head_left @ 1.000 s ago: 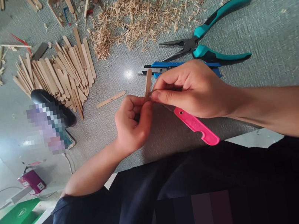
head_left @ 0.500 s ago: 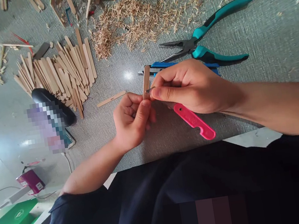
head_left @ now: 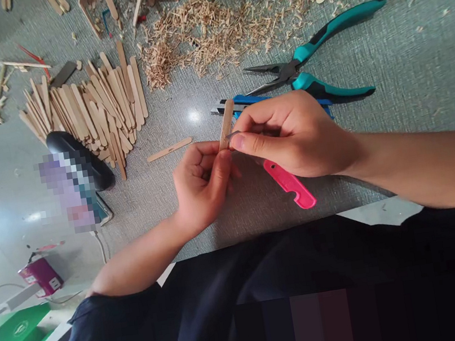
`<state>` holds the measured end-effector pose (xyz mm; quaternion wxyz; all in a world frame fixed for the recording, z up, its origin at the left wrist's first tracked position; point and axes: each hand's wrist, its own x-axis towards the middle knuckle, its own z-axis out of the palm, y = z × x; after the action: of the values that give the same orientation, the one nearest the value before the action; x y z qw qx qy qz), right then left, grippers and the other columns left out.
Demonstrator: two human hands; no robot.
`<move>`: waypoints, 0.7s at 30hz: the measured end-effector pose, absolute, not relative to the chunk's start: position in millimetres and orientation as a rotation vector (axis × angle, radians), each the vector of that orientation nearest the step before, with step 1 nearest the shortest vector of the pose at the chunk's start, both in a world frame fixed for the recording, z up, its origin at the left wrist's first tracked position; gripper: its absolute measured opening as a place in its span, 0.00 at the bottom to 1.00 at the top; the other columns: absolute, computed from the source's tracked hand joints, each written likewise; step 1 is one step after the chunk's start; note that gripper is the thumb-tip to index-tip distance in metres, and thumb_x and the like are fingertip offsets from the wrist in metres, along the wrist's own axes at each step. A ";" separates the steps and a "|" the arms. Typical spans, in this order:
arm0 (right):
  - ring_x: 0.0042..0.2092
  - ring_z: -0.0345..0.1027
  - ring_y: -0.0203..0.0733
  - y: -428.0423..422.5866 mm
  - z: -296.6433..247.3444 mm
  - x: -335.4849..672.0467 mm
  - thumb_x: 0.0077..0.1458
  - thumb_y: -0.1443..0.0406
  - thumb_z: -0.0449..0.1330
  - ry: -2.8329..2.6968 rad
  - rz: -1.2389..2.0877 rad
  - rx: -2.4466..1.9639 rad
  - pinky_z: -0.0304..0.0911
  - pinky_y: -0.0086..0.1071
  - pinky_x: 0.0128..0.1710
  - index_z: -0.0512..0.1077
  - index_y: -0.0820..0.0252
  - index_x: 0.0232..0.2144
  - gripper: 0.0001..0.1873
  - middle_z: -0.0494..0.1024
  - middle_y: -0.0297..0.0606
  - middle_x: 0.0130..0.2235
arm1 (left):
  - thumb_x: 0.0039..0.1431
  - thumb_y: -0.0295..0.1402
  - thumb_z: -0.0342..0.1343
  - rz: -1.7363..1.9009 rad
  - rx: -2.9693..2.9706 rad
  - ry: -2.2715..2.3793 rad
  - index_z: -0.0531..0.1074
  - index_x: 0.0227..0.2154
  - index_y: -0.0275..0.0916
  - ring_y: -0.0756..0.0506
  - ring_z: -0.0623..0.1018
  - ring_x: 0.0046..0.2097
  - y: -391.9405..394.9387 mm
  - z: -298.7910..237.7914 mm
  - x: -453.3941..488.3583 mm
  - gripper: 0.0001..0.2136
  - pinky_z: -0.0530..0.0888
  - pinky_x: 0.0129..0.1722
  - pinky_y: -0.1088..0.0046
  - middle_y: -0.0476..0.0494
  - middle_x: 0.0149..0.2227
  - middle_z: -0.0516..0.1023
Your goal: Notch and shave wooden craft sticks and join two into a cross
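Hands [head_left: 200, 183] two; held stick [head_left: 227, 120] one; pink knife [head_left: 283, 176] one.

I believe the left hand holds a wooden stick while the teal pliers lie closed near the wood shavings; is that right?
Not quite: the head view shows the pliers open, jaws spread apart. The left hand does hold a wooden stick, and the pliers do lie near the wood shavings.

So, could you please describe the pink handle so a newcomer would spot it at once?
Over the grey table, find the right hand. The pink handle slants out on its near side, notched along one edge. Its colour sets it apart from the teal-handled pliers and blue cutter beyond that hand.
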<state>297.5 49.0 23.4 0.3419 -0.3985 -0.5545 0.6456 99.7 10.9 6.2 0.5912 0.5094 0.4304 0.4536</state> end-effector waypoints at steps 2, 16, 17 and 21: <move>0.25 0.58 0.30 48.1 22.7 297.1 0.73 0.58 0.72 -1.458 1.667 -1.026 0.51 0.31 0.23 0.77 0.57 0.31 0.17 0.74 0.29 0.25 | 0.79 0.45 0.66 1.055 1.217 0.988 0.77 0.42 0.39 0.56 0.76 0.19 11.0 6.4 100.0 0.14 0.67 0.18 0.83 0.53 0.25 0.85; 0.25 0.54 0.33 47.6 24.7 299.0 0.72 0.64 0.68 -1.553 1.635 -1.059 0.56 0.35 0.27 0.74 0.55 0.30 0.15 0.68 0.27 0.24 | 0.78 0.48 0.67 1.031 1.237 1.115 0.82 0.41 0.37 0.53 0.85 0.22 3.2 6.7 101.0 0.17 0.78 0.21 0.86 0.48 0.29 0.90; 0.25 0.55 0.34 47.7 25.1 298.9 0.72 0.63 0.68 -1.566 1.633 -1.066 0.56 0.35 0.28 0.74 0.54 0.30 0.15 0.68 0.27 0.24 | 0.78 0.48 0.66 1.025 1.246 1.124 0.82 0.41 0.37 0.53 0.85 0.23 2.5 5.7 100.7 0.17 0.78 0.21 0.85 0.48 0.29 0.90; 0.26 0.56 0.36 47.7 27.2 298.5 0.72 0.63 0.67 -1.600 1.615 -1.119 0.55 0.37 0.28 0.72 0.53 0.28 0.17 0.69 0.29 0.24 | 0.80 0.45 0.63 0.998 1.341 1.175 0.82 0.43 0.37 0.52 0.86 0.24 -1.1 0.9 97.7 0.15 0.77 0.22 0.83 0.49 0.27 0.88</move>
<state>298.5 47.7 27.2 0.2992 -0.4213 -0.6026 0.6082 97.7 -1.1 0.9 0.5220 0.5600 0.4903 0.4166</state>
